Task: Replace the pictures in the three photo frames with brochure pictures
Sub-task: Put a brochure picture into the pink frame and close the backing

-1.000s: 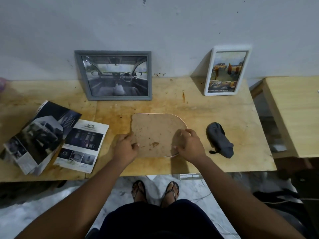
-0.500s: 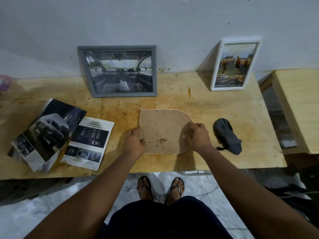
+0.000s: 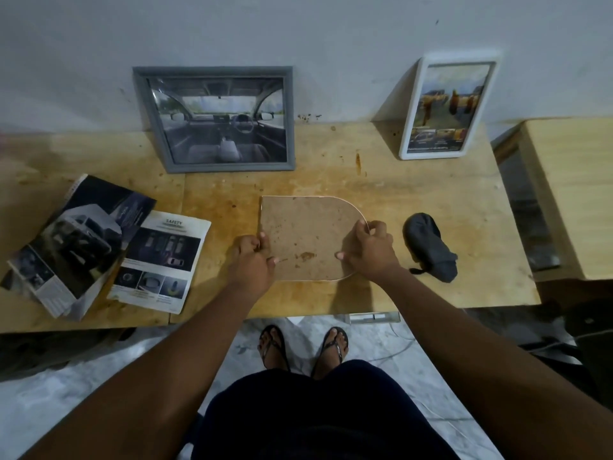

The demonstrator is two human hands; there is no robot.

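Centre of picture, on table (image 3: pixel 331 180): arched photo frame (image 3: pixel 308 237) lies back-up. Left hand (image 3: pixel 250 263) grips its straight edge, right hand (image 3: pixel 370 250) its curved edge. Grey frame (image 3: pixel 219 167) and white frame (image 3: pixel 447 107) lean on the wall above. Brochure (image 3: pixel 76 240) far left, dark pouch (image 3: pixel 429 245) right.

A dark grey pouch (image 3: pixel 430 246) lies on the stained wooden table (image 3: pixel 414 180) right of centre, with a second wooden table (image 3: pixel 570 194) just beyond its right edge.
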